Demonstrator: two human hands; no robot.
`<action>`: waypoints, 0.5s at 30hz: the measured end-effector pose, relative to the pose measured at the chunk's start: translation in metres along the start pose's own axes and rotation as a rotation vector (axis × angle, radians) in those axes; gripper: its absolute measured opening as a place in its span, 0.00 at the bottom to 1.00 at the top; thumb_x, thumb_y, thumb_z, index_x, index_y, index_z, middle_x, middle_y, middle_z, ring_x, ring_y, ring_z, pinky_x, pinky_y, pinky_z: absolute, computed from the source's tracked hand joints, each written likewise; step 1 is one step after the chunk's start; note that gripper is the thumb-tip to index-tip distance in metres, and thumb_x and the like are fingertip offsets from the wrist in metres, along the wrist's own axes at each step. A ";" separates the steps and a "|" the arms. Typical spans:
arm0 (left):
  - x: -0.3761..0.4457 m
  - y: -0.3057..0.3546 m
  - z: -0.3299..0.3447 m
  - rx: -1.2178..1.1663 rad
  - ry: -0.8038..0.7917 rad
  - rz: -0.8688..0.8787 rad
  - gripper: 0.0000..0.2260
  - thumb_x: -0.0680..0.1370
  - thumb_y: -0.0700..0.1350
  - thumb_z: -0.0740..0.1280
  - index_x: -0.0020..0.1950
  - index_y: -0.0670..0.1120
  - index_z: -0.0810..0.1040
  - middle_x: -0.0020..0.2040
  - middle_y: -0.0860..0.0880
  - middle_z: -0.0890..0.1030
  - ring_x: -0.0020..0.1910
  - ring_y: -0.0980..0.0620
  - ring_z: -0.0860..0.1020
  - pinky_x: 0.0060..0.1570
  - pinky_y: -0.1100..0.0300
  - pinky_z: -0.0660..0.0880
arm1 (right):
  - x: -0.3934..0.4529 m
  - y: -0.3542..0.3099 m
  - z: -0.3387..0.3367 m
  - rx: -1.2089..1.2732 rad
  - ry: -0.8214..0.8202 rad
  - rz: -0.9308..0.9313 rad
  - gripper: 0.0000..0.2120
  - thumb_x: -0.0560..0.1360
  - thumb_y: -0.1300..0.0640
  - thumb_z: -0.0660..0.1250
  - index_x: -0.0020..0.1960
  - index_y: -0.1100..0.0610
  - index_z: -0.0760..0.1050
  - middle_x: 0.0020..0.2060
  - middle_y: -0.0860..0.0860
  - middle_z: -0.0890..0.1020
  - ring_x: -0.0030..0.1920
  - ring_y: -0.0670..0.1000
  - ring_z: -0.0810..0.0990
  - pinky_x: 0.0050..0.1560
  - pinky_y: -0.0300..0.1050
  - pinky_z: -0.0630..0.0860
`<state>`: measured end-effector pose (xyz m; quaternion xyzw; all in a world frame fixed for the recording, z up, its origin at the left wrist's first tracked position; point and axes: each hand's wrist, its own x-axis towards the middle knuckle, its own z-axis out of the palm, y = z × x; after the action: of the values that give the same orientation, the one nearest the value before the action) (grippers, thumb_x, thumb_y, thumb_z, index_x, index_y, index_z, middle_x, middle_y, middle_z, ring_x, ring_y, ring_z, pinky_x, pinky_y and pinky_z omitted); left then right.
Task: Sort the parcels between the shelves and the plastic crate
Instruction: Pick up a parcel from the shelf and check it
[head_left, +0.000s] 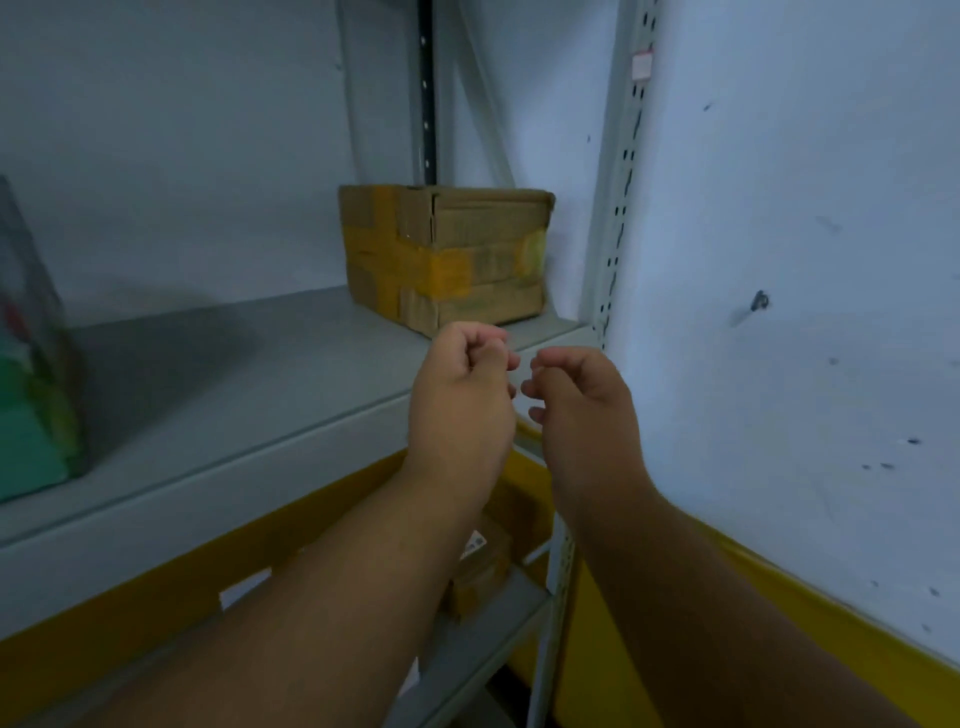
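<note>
Taking the cardboard parcel (445, 257) as the landmark: far to its left, at the frame's edge, stands a blurred green package (31, 405) on the same grey shelf (208, 395). The parcel itself sits upright at the shelf's right end, close to the perforated upright (621, 208), banded with yellow tape.

Just in front of and below the parcel hovers the left hand (460, 400), fingers curled in, holding nothing. To the parcel's lower right, nearly touching the left, is the right hand (582, 400), its fingers loosely bent and also empty. Neither touches the parcel.

Below the parcel, on the lower shelf, a smaller labelled box (480, 564) shows between the forearms. The plastic crate is out of view.

If the parcel is the next pick, the hands should probably uncurl and spread, one to each side face, below the loose top flap, which looks partly unstuck. Drawing it forward off the shelf clear of the upright should avoid snagging.
</note>
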<state>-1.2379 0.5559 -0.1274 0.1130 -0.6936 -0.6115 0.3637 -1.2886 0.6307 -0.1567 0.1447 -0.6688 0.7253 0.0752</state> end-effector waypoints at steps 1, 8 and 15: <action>0.007 0.002 -0.002 0.004 0.019 0.027 0.07 0.83 0.44 0.60 0.51 0.51 0.77 0.45 0.52 0.82 0.40 0.53 0.78 0.43 0.56 0.76 | 0.008 -0.003 0.003 0.001 -0.013 -0.018 0.07 0.77 0.58 0.65 0.49 0.46 0.77 0.45 0.48 0.82 0.46 0.46 0.82 0.44 0.43 0.79; 0.089 0.037 -0.014 -0.112 0.335 0.011 0.05 0.79 0.47 0.65 0.43 0.50 0.75 0.39 0.50 0.78 0.38 0.51 0.76 0.39 0.58 0.71 | 0.103 -0.047 0.022 -0.162 -0.115 -0.126 0.14 0.82 0.50 0.64 0.67 0.48 0.71 0.44 0.38 0.73 0.37 0.36 0.74 0.29 0.23 0.68; 0.171 0.056 -0.012 -0.146 0.273 -0.374 0.43 0.65 0.72 0.70 0.71 0.45 0.75 0.62 0.45 0.81 0.55 0.43 0.80 0.59 0.46 0.78 | 0.201 -0.097 0.048 -0.444 -0.141 -0.128 0.32 0.80 0.34 0.56 0.80 0.45 0.56 0.76 0.57 0.66 0.71 0.62 0.69 0.70 0.58 0.69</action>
<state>-1.3352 0.4565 -0.0132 0.2946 -0.5588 -0.6959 0.3416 -1.4442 0.5750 0.0011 0.2167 -0.8050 0.5424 0.1040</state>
